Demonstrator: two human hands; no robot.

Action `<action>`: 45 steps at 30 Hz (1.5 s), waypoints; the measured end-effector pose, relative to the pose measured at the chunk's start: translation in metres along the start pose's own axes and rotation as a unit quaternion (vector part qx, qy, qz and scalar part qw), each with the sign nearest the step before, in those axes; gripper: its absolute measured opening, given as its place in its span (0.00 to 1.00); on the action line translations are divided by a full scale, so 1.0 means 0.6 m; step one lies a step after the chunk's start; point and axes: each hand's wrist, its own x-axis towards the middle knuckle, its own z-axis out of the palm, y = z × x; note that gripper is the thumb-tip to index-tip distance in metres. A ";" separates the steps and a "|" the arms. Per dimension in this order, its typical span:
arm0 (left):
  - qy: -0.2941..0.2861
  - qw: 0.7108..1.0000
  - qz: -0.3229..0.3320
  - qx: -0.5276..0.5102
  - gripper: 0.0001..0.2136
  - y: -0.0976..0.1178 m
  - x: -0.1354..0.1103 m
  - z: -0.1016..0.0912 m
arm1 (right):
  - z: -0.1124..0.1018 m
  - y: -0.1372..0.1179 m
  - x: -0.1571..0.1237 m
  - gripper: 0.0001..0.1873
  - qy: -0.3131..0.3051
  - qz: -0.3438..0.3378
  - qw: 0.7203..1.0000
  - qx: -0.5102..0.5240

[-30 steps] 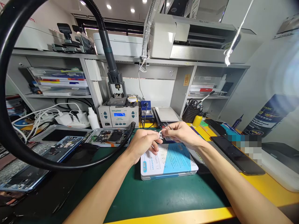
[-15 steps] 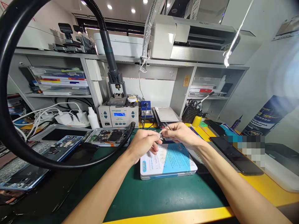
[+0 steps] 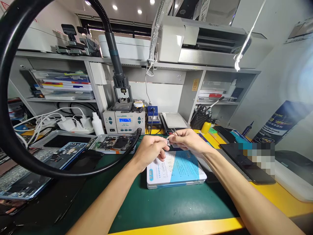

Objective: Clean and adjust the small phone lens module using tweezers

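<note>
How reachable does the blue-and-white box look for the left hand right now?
Probably yes: the left hand appears just above the box, with nothing visible between them. It seems occupied with a small silvery part, which could limit grasping.

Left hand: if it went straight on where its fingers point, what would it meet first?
The left hand would first meet the small silvery part at its fingertips, then probably the right hand just beyond; depth is hard to judge from this view.
</note>
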 end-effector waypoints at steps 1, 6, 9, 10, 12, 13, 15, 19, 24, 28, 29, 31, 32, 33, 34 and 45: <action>-0.001 1.000 -0.001 0.000 0.09 0.000 0.000 -0.001 | 0.000 0.000 0.000 0.11 -0.003 -0.001 1.000 0.000; -0.006 1.000 -0.007 0.001 0.09 0.000 0.000 -0.002 | 0.000 -0.001 -0.002 0.11 -0.007 -0.013 1.000 -0.004; -0.007 1.000 -0.007 0.003 0.09 -0.003 -0.001 -0.001 | 0.002 -0.002 -0.001 0.10 -0.003 -0.012 1.000 -0.003; -0.007 1.000 -0.006 0.004 0.09 -0.004 -0.001 -0.001 | 0.002 -0.002 -0.001 0.10 -0.003 -0.009 1.000 -0.001; -0.008 1.000 -0.003 0.005 0.10 -0.006 0.000 -0.002 | 0.002 -0.002 0.000 0.10 -0.004 -0.005 1.000 -0.001; -0.010 1.000 -0.001 0.005 0.10 -0.007 0.001 -0.002 | 0.002 -0.001 0.000 0.10 -0.005 -0.005 1.000 -0.002; -0.011 1.000 0.001 0.005 0.10 -0.009 0.002 -0.003 | 0.001 -0.001 0.000 0.11 -0.005 -0.005 1.000 -0.008; -0.011 1.000 -0.001 0.000 0.10 -0.008 0.004 -0.002 | -0.001 0.001 0.000 0.10 -0.003 -0.001 1.000 -0.018; -0.007 1.000 -0.003 -0.009 0.09 -0.002 0.001 0.001 | 0.003 0.001 0.001 0.08 0.003 0.002 1.000 -0.008; -0.002 1.000 -0.004 -0.010 0.09 0.001 -0.002 0.004 | 0.005 0.000 0.002 0.07 0.006 0.004 1.000 0.000; 0.000 1.000 -0.004 -0.010 0.09 0.002 -0.002 0.004 | 0.005 -0.001 0.002 0.07 0.006 0.004 1.000 0.000; 0.001 1.000 -0.004 -0.010 0.10 0.003 -0.003 0.005 | 0.006 0.000 0.002 0.07 0.005 0.002 1.000 0.002; 0.002 1.000 -0.004 -0.010 0.10 0.003 -0.004 0.004 | 0.006 0.000 0.002 0.07 0.005 0.001 1.000 0.004; 0.002 1.000 -0.003 -0.011 0.10 0.003 -0.004 0.004 | 0.007 0.000 0.002 0.07 0.005 -0.001 1.000 0.006; 0.002 1.000 -0.001 -0.012 0.09 0.003 -0.004 0.004 | 0.007 0.000 0.002 0.07 0.005 -0.002 1.000 0.009; 0.022 0.992 0.105 -0.067 0.12 0.000 0.000 0.000 | 0.012 -0.007 -0.001 0.12 0.005 0.000 0.990 0.139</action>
